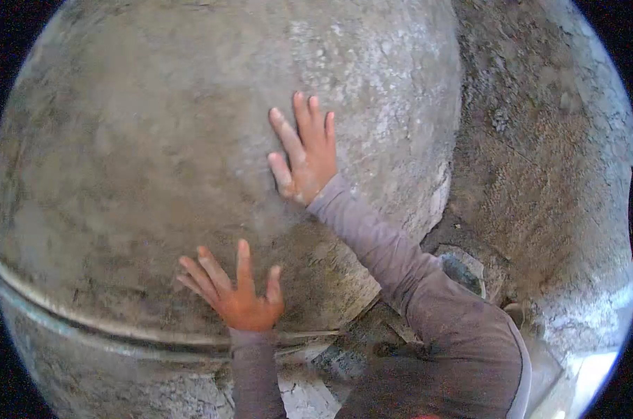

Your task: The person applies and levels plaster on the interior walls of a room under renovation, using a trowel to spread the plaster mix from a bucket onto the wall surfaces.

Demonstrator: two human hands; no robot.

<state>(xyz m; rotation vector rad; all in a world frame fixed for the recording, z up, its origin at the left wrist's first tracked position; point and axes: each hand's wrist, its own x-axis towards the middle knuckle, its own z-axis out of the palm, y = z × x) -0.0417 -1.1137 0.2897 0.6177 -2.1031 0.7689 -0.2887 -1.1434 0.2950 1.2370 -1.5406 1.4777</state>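
Observation:
A large rounded grey-brown surface [142, 140], like clay or cement, fills most of the view. Its right part carries a whitish, powdery patch [379, 77]. My right hand [306, 150] lies spread against the surface near that patch, whitish dust on its thumb and index finger. Lower and to the left, my left hand [239, 293] has its fingers fanned out over the darker part of the surface. Whether its fingertips touch is hard to tell. Neither hand holds anything. Grey-brown sleeves cover both forearms.
A pale ridge [107, 328] curves along the surface's lower edge. To the right rises a rough brown, earth-like face [540, 140]. Between them, near my right arm, sits a small container [461, 271] with greyish contents. Cracked, pale material [306, 398] lies at the bottom.

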